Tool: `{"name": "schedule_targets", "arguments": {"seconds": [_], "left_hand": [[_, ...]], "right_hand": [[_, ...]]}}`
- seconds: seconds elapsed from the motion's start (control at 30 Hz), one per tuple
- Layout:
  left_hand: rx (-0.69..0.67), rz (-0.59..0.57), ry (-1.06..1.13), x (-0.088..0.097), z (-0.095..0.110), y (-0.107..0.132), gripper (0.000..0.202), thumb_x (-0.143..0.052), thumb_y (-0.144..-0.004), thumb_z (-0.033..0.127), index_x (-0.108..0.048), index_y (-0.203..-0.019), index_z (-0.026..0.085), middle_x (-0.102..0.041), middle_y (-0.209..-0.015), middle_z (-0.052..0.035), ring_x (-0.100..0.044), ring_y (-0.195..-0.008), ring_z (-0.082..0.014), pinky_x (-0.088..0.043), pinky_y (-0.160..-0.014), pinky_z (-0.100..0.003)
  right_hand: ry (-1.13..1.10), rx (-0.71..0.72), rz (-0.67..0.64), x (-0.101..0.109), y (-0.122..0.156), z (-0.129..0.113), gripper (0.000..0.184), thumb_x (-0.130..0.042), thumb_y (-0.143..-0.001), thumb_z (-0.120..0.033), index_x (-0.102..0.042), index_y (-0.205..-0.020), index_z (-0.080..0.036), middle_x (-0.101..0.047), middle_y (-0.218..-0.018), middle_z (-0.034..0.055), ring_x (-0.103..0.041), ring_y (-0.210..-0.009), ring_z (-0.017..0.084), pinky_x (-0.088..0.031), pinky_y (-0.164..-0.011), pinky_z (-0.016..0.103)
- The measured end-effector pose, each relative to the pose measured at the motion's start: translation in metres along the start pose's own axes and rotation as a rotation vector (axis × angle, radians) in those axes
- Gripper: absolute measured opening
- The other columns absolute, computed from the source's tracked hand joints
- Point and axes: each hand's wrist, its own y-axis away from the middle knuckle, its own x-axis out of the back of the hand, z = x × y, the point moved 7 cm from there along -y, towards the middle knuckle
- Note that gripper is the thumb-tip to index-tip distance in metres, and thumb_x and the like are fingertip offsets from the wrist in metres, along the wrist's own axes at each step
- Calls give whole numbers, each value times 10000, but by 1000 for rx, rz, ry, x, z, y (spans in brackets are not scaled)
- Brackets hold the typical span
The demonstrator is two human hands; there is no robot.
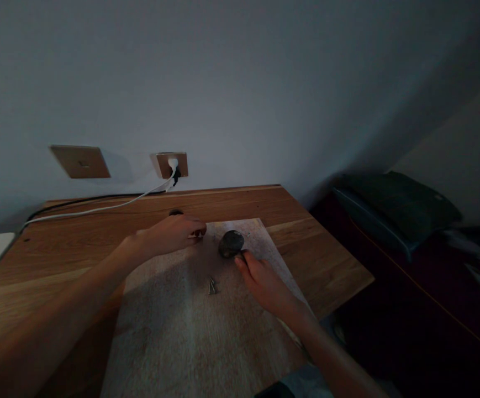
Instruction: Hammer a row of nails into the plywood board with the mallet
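My left hand (176,232) reaches across a pale mat (173,331) on the wooden desk (318,260), fingers curled and pinched on a small light object I cannot make out. My right hand (263,282) lies on the mat with its fingertips touching a dark round object (231,244). A small metal piece (212,286) rests on the mat between the two hands.
A white cable (99,208) and a dark cable run along the desk's back to a wall socket (172,164). A wooden wall plate (80,161) is at left. Dark bags or cases (393,207) lie to the right, beyond the desk's edge.
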Motion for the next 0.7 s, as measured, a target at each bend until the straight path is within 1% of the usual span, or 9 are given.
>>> {"name": "schedule_targets", "arguments": {"seconds": [0.17,0.3,0.5,0.7], "left_hand": [[-33,21,40,0,1,0,153,-546,-940,131,-682,-902,191,-748,-950,-58,-705,-915,-223,-501,-818,-324],[-50,27,62,1,3,0,187,-522,-942,133,-689,-886,196,-743,-932,-51,-705,-895,-216,-502,-801,-318],[-29,47,28,4,1,2,133,-582,-927,155,-706,-925,202,-768,-962,-42,-710,-919,-219,-510,-841,-322],[-36,42,42,4,2,1,144,-591,-925,123,-699,-868,201,-759,-925,-33,-707,-882,-204,-495,-799,-303]], "right_hand": [[7,-9,-3,0,1,0,342,-342,-1127,-367,-619,-1179,-172,-672,-842,89,-673,-811,265,-388,-696,330],[10,-20,6,2,2,-1,351,-343,-1126,-381,-616,-1198,-171,-682,-893,112,-672,-864,285,-392,-711,336],[3,-10,-6,3,2,-5,319,-358,-1128,-352,-621,-1173,-178,-680,-846,79,-671,-820,255,-390,-700,320],[15,-28,-8,3,3,-4,324,-360,-1129,-358,-624,-1187,-180,-700,-871,88,-677,-847,261,-397,-711,319]]}}
